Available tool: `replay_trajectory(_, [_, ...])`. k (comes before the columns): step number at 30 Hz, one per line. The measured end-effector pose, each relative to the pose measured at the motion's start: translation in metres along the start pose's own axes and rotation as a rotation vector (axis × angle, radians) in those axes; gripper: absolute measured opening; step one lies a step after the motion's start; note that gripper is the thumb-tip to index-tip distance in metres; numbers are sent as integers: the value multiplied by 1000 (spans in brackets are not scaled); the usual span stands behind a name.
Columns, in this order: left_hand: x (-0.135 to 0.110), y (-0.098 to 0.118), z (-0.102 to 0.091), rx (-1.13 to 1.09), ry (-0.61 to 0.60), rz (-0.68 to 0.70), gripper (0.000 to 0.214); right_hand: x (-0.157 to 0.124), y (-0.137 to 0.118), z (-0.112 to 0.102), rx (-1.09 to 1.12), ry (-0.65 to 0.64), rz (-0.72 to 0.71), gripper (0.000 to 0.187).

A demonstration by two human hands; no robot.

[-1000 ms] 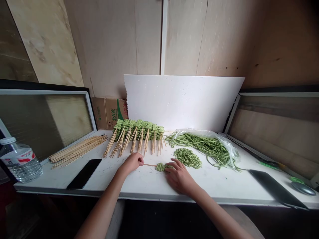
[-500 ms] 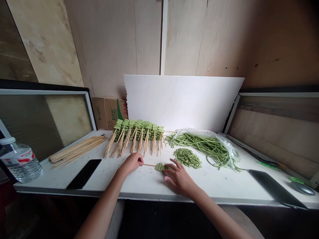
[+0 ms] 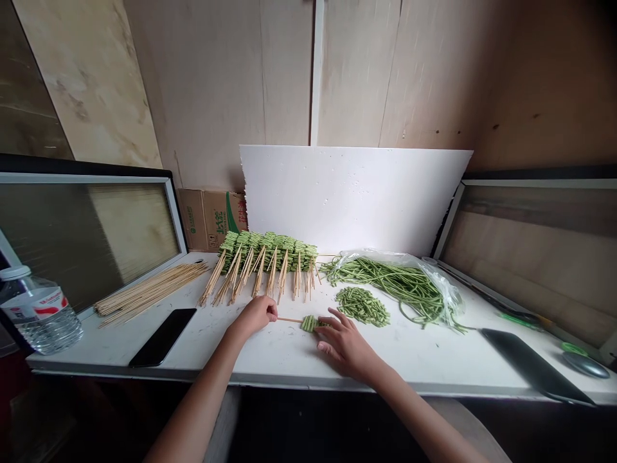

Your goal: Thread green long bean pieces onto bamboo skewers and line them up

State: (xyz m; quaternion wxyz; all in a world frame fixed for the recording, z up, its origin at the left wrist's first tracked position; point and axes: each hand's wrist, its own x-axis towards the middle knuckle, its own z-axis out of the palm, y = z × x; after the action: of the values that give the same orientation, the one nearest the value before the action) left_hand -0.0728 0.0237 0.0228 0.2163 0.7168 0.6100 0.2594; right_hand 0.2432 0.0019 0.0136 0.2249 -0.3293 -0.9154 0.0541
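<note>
My left hand is closed in a pinch on the bare end of a bamboo skewer lying on the white table. Short green bean pieces are threaded on the skewer's other end. My right hand lies over those pieces, fingers spread and pressing them down. A small heap of cut bean pieces sits just beyond my right hand. Behind it an open plastic bag holds long green beans. A row of finished bean skewers lies at the back of the table.
Bare bamboo skewers lie at the left, with a black phone in front of them and a water bottle at the far left. A dark cleaver lies at the right. A white foam board leans on the wall.
My right hand has slid slightly left along the skewer, over the threaded bean pieces. My left hand has kept its grip in place.
</note>
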Motion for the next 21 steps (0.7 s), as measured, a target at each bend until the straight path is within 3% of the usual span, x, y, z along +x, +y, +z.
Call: replay_trajectory(21, [2,-4,1,27,-19,1,10,-3,-7,-1,25,62,-19,41])
